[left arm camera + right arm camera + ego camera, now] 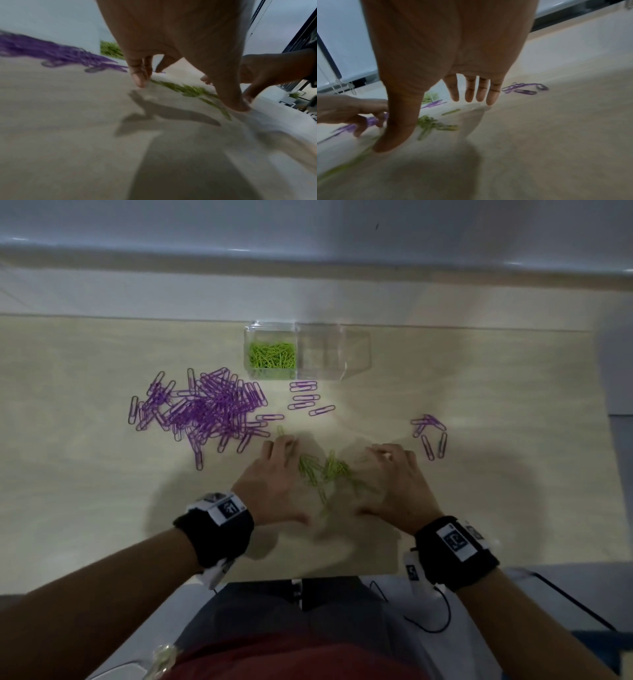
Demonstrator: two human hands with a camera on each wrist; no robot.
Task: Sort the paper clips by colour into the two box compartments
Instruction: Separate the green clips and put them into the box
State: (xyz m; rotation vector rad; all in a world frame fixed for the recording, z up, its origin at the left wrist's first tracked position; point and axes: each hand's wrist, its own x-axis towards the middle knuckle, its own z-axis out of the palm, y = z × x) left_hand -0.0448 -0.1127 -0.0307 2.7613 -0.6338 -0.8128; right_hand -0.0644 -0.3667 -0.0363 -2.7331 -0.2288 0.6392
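A clear two-compartment box (pixel 298 327) stands at the table's far middle. Its left compartment holds green clips (pixel 272 356); the right compartment (pixel 334 352) looks empty. A big pile of purple clips (pixel 205 409) lies left of centre. Loose green clips (pixel 325 470) lie between my hands. My left hand (pixel 274 470) rests its fingertips on the table at their left edge, holding nothing. My right hand (pixel 394 474) lies flat with straight fingers at their right edge. In the wrist views the left hand (pixel 180 47) and the right hand (pixel 453 47) touch the table beside blurred green clips (pixel 433 124).
A few purple clips (pixel 305 398) lie just in front of the box. Another small purple group (pixel 430 433) lies beyond my right hand. The table's near edge (pixel 308 577) is close to my wrists, and a wall rises behind the box.
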